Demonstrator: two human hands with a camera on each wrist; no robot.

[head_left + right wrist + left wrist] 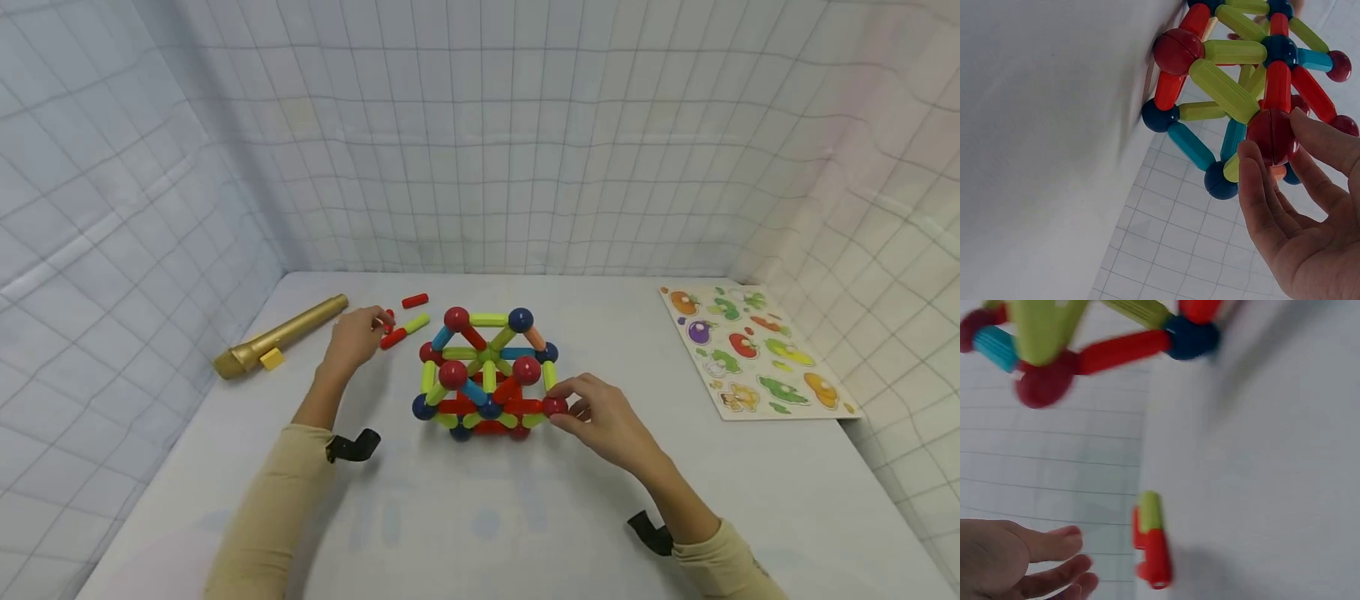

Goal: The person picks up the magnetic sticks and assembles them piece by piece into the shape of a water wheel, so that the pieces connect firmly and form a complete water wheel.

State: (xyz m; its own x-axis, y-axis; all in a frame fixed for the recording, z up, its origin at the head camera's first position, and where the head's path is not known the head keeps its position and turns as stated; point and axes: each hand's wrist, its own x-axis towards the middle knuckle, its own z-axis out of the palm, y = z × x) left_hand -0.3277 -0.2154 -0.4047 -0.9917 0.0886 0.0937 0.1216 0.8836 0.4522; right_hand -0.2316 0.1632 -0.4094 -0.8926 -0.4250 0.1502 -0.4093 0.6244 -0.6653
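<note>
A construction of magnetic rods and balls [489, 354] stands on the table, built from green, red, blue and orange rods with red and dark blue balls. My right hand [603, 417] pinches a red ball [1272, 136] at the near right corner of it, thumb on one side and fingers on the other. Farther left, my left hand [356, 335] is beside a few loose pieces, its fingers loosely bent. Near its fingertips lie a red rod [393, 337] and a green rod [417, 324], end to end. Small red pieces [388, 318] are partly hidden by the fingers.
Another red rod [415, 300] lies farther back. At the left are a gold toy microphone [288, 327] and a small yellow block [272, 359]. A vegetable puzzle board [757, 354] lies on the right. Grid-patterned cloth walls [495, 150] bound the table's back and sides.
</note>
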